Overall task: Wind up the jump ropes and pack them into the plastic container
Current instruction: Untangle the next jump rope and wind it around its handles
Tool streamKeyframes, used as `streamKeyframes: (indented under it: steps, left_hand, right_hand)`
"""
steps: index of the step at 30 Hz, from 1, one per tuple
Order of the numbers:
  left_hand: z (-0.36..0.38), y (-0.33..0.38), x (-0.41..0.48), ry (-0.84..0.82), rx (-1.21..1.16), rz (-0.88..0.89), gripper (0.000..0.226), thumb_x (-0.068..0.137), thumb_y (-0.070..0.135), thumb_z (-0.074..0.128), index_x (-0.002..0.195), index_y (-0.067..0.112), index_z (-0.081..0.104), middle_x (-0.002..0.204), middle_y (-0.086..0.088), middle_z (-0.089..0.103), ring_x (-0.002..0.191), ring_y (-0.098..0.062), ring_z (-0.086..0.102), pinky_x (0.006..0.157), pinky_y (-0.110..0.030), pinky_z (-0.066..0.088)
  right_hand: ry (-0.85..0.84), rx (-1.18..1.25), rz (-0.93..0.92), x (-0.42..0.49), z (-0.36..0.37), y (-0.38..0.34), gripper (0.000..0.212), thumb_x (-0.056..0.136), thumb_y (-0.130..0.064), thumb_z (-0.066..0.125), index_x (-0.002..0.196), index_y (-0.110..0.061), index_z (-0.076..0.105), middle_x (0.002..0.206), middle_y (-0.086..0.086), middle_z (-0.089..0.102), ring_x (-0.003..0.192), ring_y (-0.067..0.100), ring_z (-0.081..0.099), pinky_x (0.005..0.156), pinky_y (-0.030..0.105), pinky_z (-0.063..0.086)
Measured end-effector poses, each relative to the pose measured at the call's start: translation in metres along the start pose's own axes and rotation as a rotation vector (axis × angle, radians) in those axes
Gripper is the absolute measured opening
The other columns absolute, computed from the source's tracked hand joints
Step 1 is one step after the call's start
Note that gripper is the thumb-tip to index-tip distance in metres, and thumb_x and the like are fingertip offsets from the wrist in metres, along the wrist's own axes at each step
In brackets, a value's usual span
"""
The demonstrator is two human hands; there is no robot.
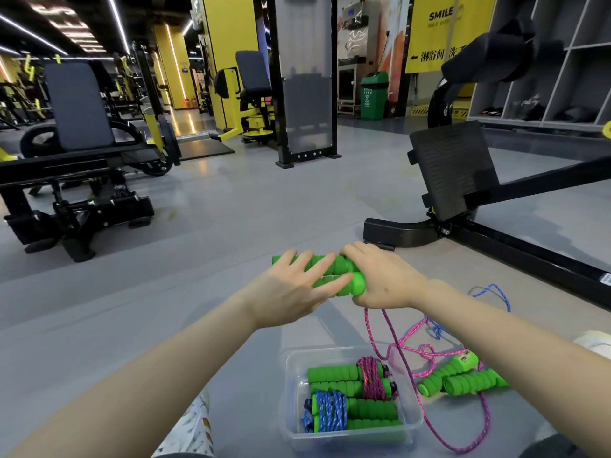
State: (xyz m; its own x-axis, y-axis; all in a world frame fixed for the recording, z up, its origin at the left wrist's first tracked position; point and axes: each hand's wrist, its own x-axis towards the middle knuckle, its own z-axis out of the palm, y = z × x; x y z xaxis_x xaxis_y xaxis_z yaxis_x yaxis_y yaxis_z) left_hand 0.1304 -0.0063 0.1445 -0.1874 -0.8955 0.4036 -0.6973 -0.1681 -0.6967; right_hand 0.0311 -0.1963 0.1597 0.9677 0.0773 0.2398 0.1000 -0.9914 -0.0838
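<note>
- Green ribbed foam handles (317, 266), two of them side by side, are held level above the grey gym floor (215, 219), straight ahead of me. I take it I am squaring them up so the cord can go round both.
- My right hand (386, 279) has its fingers curled tight round the handles' right ends. My left hand (291, 289) lies across them with fingers straight and spread, steadying rather than gripping.
- The pink braided cord (393, 328) drops from under my right hand and trails loose over the floor to the near right, not yet wound.
- The clear rectangular plastic container (291, 361) sits open-topped near me, below my hands. It holds two finished bundles lying side by side: the pink-wrapped bundle (372, 378) farther from me and the blue-wrapped bundle (330, 409) nearer.
- Just right of the container, a loose pair of green handles (463, 380) lies on the floor. A blue braided cord (492, 292) straggles beyond it; whether it belongs to that pair I cannot tell.
</note>
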Motion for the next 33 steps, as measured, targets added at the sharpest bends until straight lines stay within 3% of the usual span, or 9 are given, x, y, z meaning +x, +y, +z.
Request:
streamKeyframes:
  steps: [4, 7, 13, 17, 21, 24, 28, 31, 33]
  left_hand:
    - [-0.002, 0.005, -0.009, -0.077, -0.038, 0.1, 0.062, 0.086, 0.036, 0.055, 0.143, 0.029, 0.032, 0.14, -0.021, 0.042, 0.106, -0.043, 0.055, 0.085, -0.052, 0.049]
    - [-0.001, 0.007, -0.015, -0.114, 0.018, 0.108, 0.062, 0.088, 0.029, 0.047, 0.146, 0.031, 0.027, 0.145, -0.018, 0.03, 0.113, -0.048, 0.051, 0.087, -0.059, 0.047]
    - [-0.008, 0.009, -0.015, -0.14, 0.076, 0.159, 0.063, 0.084, 0.012, 0.029, 0.145, 0.022, 0.026, 0.139, -0.014, 0.033, 0.1, -0.043, 0.057, 0.064, -0.039, 0.05]
    - [-0.008, 0.008, -0.015, -0.085, 0.087, 0.167, 0.055, 0.091, 0.008, 0.025, 0.145, 0.02, 0.028, 0.137, -0.014, 0.035, 0.096, -0.042, 0.058, 0.061, -0.036, 0.047]
    - [-0.009, 0.001, -0.015, -0.036, 0.082, 0.166, 0.052, 0.093, 0.007, 0.034, 0.143, 0.019, 0.034, 0.135, -0.014, 0.039, 0.093, -0.041, 0.057, 0.061, -0.037, 0.043]
    - [-0.015, -0.005, -0.014, 0.001, 0.071, 0.125, 0.047, 0.096, 0.006, 0.03, 0.141, 0.019, 0.036, 0.135, -0.014, 0.04, 0.093, -0.041, 0.058, 0.061, -0.037, 0.044]
    - [-0.023, -0.009, -0.007, 0.032, 0.1, 0.076, 0.045, 0.098, 0.008, 0.027, 0.14, 0.021, 0.038, 0.136, -0.012, 0.048, 0.092, -0.039, 0.058, 0.061, -0.036, 0.045]
    - [-0.024, -0.014, -0.006, 0.037, 0.153, 0.01, 0.046, 0.097, 0.006, 0.025, 0.138, 0.02, 0.04, 0.131, -0.011, 0.057, 0.092, -0.04, 0.059, 0.063, -0.036, 0.045]
    - [-0.025, -0.023, -0.007, 0.055, 0.202, -0.049, 0.048, 0.095, 0.002, 0.026, 0.137, 0.019, 0.041, 0.13, -0.012, 0.058, 0.092, -0.042, 0.059, 0.065, -0.038, 0.045]
  right_hand:
    - [0.036, -0.058, -0.066, -0.005, 0.0, 0.008, 0.038, 0.075, -0.02, 0.057, 0.111, -0.012, 0.047, 0.101, 0.004, 0.047, 0.093, 0.025, 0.046, 0.071, 0.032, 0.037]
    - [0.071, -0.091, -0.079, -0.008, 0.002, 0.013, 0.037, 0.077, -0.019, 0.056, 0.112, -0.009, 0.049, 0.103, 0.007, 0.049, 0.092, 0.026, 0.046, 0.072, 0.032, 0.035]
    - [0.068, 0.047, -0.108, -0.01, 0.003, 0.015, 0.041, 0.069, -0.016, 0.06, 0.109, -0.009, 0.051, 0.1, 0.005, 0.049, 0.09, 0.024, 0.047, 0.073, 0.031, 0.037]
    - [0.035, 0.145, -0.086, -0.01, 0.006, 0.02, 0.056, 0.058, -0.023, 0.061, 0.113, -0.012, 0.051, 0.097, 0.001, 0.044, 0.09, 0.021, 0.045, 0.078, 0.029, 0.038]
    - [-0.006, 0.478, 0.056, -0.011, 0.0, 0.021, 0.086, 0.057, -0.018, 0.078, 0.134, -0.021, 0.04, 0.108, -0.002, 0.042, 0.099, 0.008, 0.047, 0.085, 0.014, 0.037]
    - [-0.187, 1.053, 0.264, -0.016, -0.014, 0.027, 0.103, 0.064, -0.001, 0.08, 0.144, -0.03, 0.022, 0.115, -0.009, 0.052, 0.096, 0.002, 0.057, 0.085, 0.011, 0.042]
    - [-0.319, 1.518, 0.229, -0.02, -0.022, 0.035, 0.054, 0.068, 0.003, 0.062, 0.117, -0.02, 0.058, 0.107, 0.004, 0.066, 0.095, 0.018, 0.065, 0.091, 0.026, 0.047]
    - [-0.304, 1.563, 0.289, -0.016, -0.012, 0.037, 0.034, 0.071, 0.011, 0.063, 0.091, -0.016, 0.066, 0.071, 0.002, 0.064, 0.061, 0.015, 0.063, 0.084, 0.038, 0.051]
    - [-0.394, 1.438, 0.403, -0.016, -0.003, 0.043, 0.026, 0.082, 0.006, 0.058, 0.1, -0.013, 0.06, 0.057, 0.002, 0.053, 0.049, 0.014, 0.053, 0.074, 0.034, 0.053]
